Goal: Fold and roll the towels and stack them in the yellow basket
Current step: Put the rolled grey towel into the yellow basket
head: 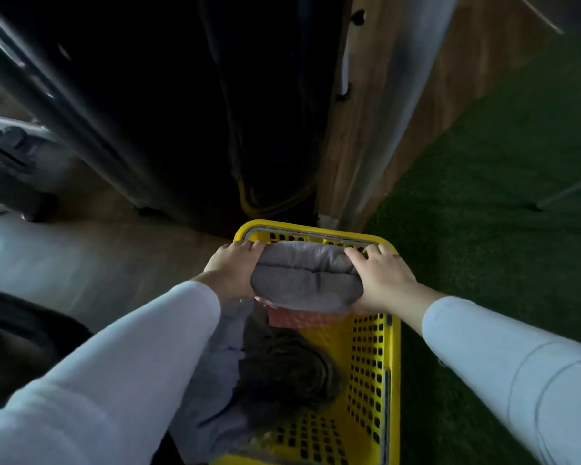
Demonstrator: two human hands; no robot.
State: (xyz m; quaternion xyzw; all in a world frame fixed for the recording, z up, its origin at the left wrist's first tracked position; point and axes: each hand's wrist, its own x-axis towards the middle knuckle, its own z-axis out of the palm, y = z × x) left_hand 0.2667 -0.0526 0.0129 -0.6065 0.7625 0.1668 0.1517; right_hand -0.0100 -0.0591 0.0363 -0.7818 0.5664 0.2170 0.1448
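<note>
Item: grey rolled towel (306,276), over yellow basket (376,347).
Your left hand (232,270) and right hand (379,280) clasp its ends; lower it level onto the pink towel (299,317), roll kept tight.

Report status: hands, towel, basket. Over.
Left hand and right hand grip rolled grey towel by its ends. Towel at far end of perforated yellow plastic basket. Beneath it, pink towel; nothing blocking.

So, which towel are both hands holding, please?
The grey rolled towel over the yellow basket; left hand and right hand grip its ends. The pink towel and dark towel lie below.
</note>
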